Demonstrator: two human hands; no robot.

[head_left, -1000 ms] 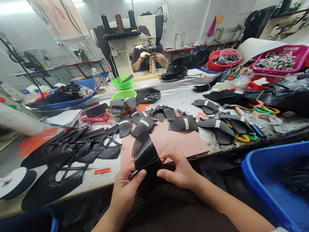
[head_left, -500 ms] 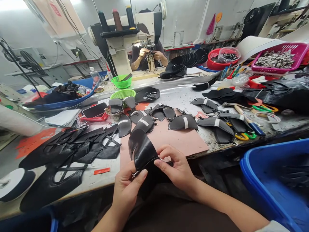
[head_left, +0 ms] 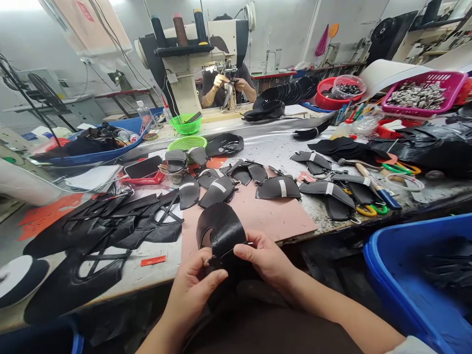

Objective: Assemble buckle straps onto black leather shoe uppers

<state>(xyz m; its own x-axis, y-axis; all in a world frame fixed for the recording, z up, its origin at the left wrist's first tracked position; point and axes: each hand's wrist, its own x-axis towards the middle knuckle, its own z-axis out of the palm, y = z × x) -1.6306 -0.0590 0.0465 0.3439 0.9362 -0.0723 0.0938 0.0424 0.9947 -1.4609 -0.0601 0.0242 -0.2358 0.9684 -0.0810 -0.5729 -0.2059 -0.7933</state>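
A black leather shoe upper (head_left: 224, 227) is held near the table's front edge, bent into a curve with a cut-out on its left side. My left hand (head_left: 197, 280) pinches its lower left edge, where a small metal buckle shows by the fingertips. On the right edge, my right hand (head_left: 263, 258) grips the leather between thumb and fingers. Just beyond lie several dark grey pieces with white strips, among them one curved piece (head_left: 217, 191) on the pink sheet (head_left: 280, 221). More black strapped uppers (head_left: 162, 219) lie in an overlapping row at left.
A hammer (head_left: 379, 189) and scissors (head_left: 368, 210) lie at right, above a blue bin (head_left: 387, 275). A tape roll (head_left: 22, 278) stands at the left edge. Behind are green baskets (head_left: 186, 124) and a sewing machine (head_left: 188, 73), where another person's hands (head_left: 221, 81) work.
The shoe upper has turned and bent more, so its cut-out shows more openly. Both hands have shifted slightly and keep their hold. The other person's dark piece now hangs lower at the machine.
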